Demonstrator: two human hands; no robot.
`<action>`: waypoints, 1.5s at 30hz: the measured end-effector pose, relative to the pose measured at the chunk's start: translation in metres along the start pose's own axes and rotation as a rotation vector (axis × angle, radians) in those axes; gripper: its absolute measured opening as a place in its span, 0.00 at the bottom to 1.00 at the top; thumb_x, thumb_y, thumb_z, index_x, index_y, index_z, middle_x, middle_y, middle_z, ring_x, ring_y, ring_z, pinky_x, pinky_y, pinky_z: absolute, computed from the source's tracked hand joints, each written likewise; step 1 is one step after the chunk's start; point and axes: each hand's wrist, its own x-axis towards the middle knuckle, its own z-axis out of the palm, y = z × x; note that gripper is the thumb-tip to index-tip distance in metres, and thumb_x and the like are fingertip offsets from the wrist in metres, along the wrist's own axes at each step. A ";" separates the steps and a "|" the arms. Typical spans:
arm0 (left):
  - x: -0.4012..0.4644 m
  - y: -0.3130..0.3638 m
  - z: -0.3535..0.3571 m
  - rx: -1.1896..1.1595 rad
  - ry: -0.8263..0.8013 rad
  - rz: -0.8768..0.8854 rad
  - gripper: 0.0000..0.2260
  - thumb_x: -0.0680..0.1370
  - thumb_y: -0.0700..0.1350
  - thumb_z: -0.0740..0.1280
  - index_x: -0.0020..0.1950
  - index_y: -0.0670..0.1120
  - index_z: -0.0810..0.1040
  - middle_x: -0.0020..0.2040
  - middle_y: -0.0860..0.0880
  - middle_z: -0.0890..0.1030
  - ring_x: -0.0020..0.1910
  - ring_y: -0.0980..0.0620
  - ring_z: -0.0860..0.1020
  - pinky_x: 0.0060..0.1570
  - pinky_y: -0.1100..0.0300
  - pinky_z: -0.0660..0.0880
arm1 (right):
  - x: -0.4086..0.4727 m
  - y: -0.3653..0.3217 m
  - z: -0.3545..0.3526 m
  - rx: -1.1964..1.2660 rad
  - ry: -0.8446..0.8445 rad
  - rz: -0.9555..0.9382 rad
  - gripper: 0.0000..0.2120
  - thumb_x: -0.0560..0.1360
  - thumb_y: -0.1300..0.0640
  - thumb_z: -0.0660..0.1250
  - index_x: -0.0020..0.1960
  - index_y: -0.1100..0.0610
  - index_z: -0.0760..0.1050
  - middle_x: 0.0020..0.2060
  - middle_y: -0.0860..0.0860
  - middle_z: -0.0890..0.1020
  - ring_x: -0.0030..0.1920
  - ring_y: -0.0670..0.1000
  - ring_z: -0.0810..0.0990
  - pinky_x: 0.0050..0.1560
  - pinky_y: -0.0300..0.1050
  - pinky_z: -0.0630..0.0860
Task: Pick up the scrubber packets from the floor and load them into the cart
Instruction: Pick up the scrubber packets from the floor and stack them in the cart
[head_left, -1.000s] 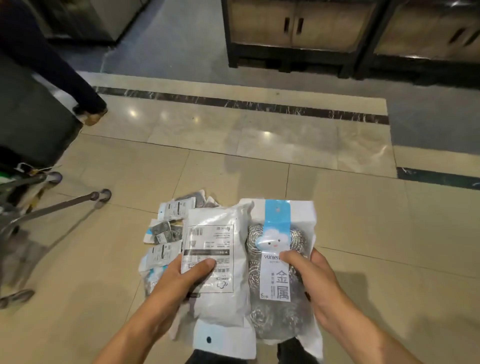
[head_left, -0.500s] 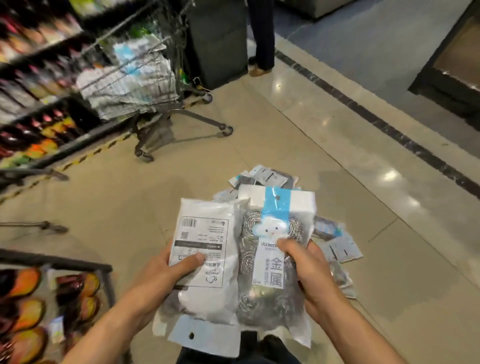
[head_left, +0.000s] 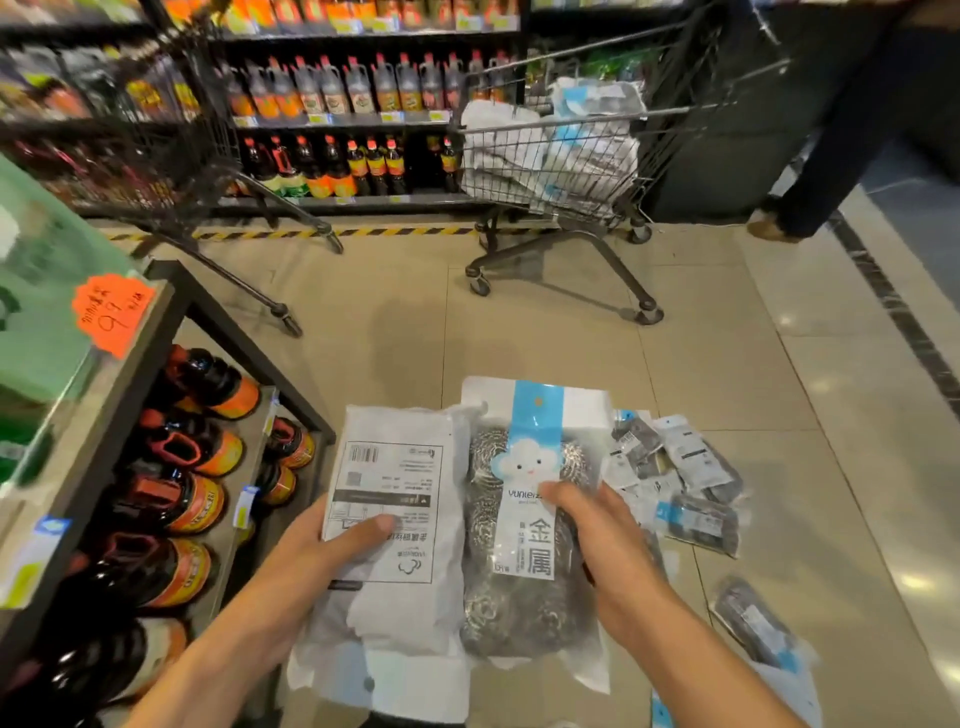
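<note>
Two scrubber packets were in your hands in the head view: your left hand gripped the white-backed packet, your right hand the steel-wool packet. The cart ahead already held several packets, while a loose pile still lay on the floor to your right, so I judge loading was partly done.

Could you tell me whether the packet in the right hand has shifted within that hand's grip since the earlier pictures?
No. The right hand grips the front-facing packet with the thumb just below its cloud logo, as before.
</note>
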 end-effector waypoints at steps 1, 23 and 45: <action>0.008 0.009 -0.013 -0.016 0.003 0.004 0.19 0.76 0.42 0.73 0.68 0.49 0.80 0.60 0.48 0.87 0.59 0.46 0.85 0.65 0.44 0.76 | 0.010 -0.006 0.016 -0.005 -0.011 0.009 0.15 0.78 0.57 0.70 0.64 0.53 0.79 0.50 0.52 0.89 0.50 0.51 0.89 0.47 0.45 0.80; 0.240 0.241 -0.060 0.113 -0.191 0.007 0.21 0.75 0.46 0.76 0.67 0.50 0.80 0.59 0.46 0.87 0.57 0.43 0.86 0.64 0.40 0.77 | 0.192 -0.176 0.120 0.213 0.108 -0.023 0.13 0.78 0.59 0.71 0.62 0.56 0.80 0.49 0.56 0.89 0.50 0.56 0.89 0.50 0.50 0.81; 0.507 0.524 0.042 0.201 -0.290 0.066 0.47 0.45 0.53 0.89 0.62 0.48 0.81 0.52 0.43 0.88 0.48 0.40 0.88 0.54 0.44 0.79 | 0.446 -0.438 0.107 0.278 0.168 -0.133 0.12 0.78 0.65 0.69 0.60 0.60 0.81 0.47 0.61 0.89 0.48 0.61 0.89 0.51 0.54 0.84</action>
